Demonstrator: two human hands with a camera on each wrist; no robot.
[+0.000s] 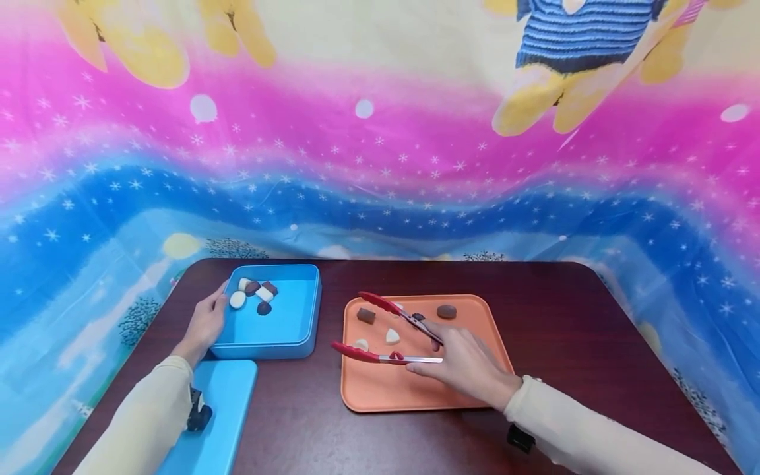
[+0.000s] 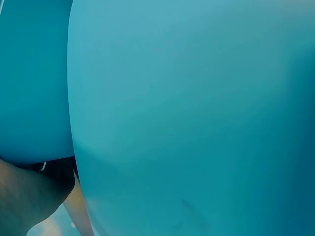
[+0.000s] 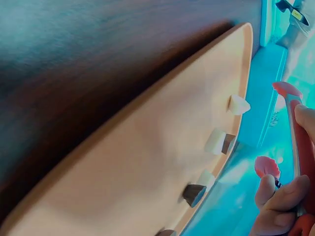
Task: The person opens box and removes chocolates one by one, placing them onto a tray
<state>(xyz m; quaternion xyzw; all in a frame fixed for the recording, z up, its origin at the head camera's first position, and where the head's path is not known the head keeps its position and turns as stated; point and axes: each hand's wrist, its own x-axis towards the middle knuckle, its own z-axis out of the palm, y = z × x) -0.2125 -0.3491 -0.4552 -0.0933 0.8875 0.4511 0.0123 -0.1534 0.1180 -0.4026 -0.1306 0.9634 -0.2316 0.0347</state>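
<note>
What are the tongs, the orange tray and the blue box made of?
Tongs: shiny, silvery shafts suggest metal; the opaque red ends could be silicone or plastic.
Orange tray: probably matte plastic, given its even colour and rounded rim.
Blue box: smooth, likely plastic, by its uniform colour and rounded corners.

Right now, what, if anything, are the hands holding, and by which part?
The right hand holds the red-tipped tongs by their arms, away from the tips; the left hand holds the blue box by its left side.
</note>
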